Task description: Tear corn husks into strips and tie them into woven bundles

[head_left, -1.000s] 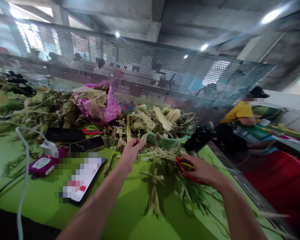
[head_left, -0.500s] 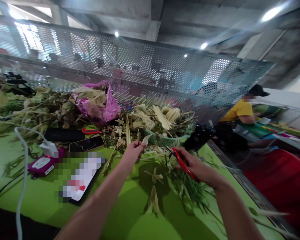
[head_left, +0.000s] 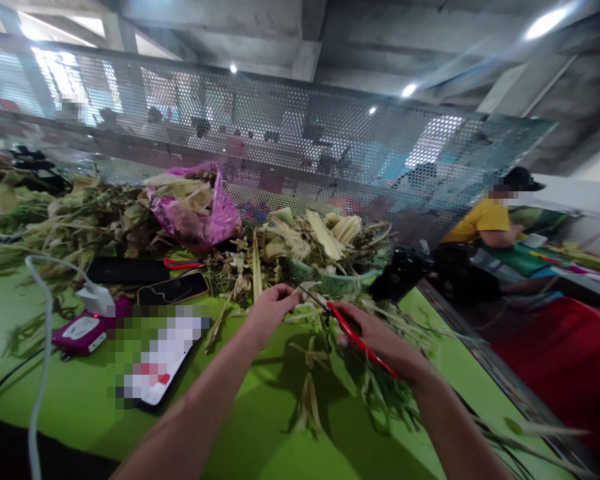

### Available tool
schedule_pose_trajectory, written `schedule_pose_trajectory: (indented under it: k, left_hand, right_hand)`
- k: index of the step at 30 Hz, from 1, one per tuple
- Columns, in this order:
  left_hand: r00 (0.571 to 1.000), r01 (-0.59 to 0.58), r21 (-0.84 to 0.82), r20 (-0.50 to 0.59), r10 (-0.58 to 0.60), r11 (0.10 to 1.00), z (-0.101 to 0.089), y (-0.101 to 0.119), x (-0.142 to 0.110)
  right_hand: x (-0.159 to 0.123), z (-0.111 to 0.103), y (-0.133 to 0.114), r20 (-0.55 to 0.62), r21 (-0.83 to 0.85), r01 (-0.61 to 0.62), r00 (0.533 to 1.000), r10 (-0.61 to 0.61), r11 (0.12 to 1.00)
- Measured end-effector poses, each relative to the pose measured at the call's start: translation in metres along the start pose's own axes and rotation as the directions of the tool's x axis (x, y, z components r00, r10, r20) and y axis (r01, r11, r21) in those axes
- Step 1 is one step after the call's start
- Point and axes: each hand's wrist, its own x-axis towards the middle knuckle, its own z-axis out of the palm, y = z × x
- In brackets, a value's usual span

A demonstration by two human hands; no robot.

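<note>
Between the thumb and fingers of my left hand is a small pale piece of dried corn husk. My right hand grips red-handled scissors, their blades pointing left and meeting the husk close to my left fingertips. Whether the blades are parted is too small to tell. Below the hands on the green table lie two husk shapes, a star-like one and a longer flared one. A bundle of green stems lies under my right wrist.
A green basket of husks and a pink plastic bag of husks stand at the back. Left are a phone with a lit screen, a dark phone and a purple power strip. A co-worker in yellow sits at right.
My right hand has moved left with the scissors, bringing the blades to the husk. My left hand has turned slightly, and the husk piece now points more to the right.
</note>
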Motion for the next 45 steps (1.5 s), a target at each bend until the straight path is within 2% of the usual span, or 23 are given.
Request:
schedule_pose_trajectory:
  k: [10,18,22,26,29,32,33,35,38,40,43,45]
  left_hand:
    - [1.000,0.006,0.000,0.002,-0.006,1.000,-0.001,0.004,-0.002]
    - [1.000,-0.015,0.054,0.022,0.014,0.998,-0.002,0.002,-0.002]
    - [1.000,0.007,0.028,0.020,-0.007,1.000,-0.003,0.002,-0.001]
    - [1.000,0.025,0.004,0.011,-0.025,1.000,-0.006,0.003,-0.002]
    - [1.000,0.006,-0.001,0.023,-0.006,1.000,-0.005,0.004,-0.002]
    - [0.998,-0.036,-0.016,0.045,0.037,0.999,0.000,0.004,-0.001]
    - [0.997,-0.053,-0.014,0.061,0.054,0.998,0.003,0.003,-0.002]
    - [0.989,-0.092,0.018,0.114,0.090,0.996,0.008,0.000,-0.002]
    - [0.963,-0.204,0.111,0.200,0.180,0.973,0.014,-0.003,-0.005]
    - [0.944,-0.272,0.182,0.239,0.225,0.945,0.015,-0.003,-0.008]
    - [0.931,-0.327,0.300,0.268,0.250,0.896,0.012,-0.001,-0.011]
    - [0.921,-0.375,0.415,0.268,0.283,0.829,0.009,0.002,-0.012]
  right_hand:
    - [0.003,0.000,-0.001,-0.003,0.006,-0.014,1.000,0.014,1.000]
    - [0.003,-0.001,0.005,-0.056,-0.145,-0.014,0.998,0.006,0.989]
    - [0.004,0.000,0.015,-0.121,-0.332,-0.062,0.992,0.023,0.941]
    - [0.003,-0.006,0.040,-0.188,-0.534,-0.200,0.975,0.115,0.822]
    - [-0.002,-0.010,0.046,-0.251,-0.575,-0.240,0.962,0.111,0.782]
    - [-0.005,-0.007,0.029,-0.408,-0.537,-0.289,0.911,0.056,0.792]
    - [-0.004,-0.003,0.020,-0.460,-0.483,-0.263,0.888,0.013,0.835]
    - [-0.001,0.008,0.002,-0.459,-0.319,-0.073,0.884,-0.087,0.945]
    - [0.003,0.023,-0.015,-0.393,-0.162,0.090,0.908,-0.148,0.983]
    - [0.004,0.028,-0.019,-0.362,-0.189,0.102,0.918,-0.165,0.977]
    - [0.002,0.027,-0.018,-0.357,-0.255,0.057,0.922,-0.149,0.965]
    - [0.000,0.023,-0.016,-0.329,-0.249,0.037,0.937,-0.121,0.968]
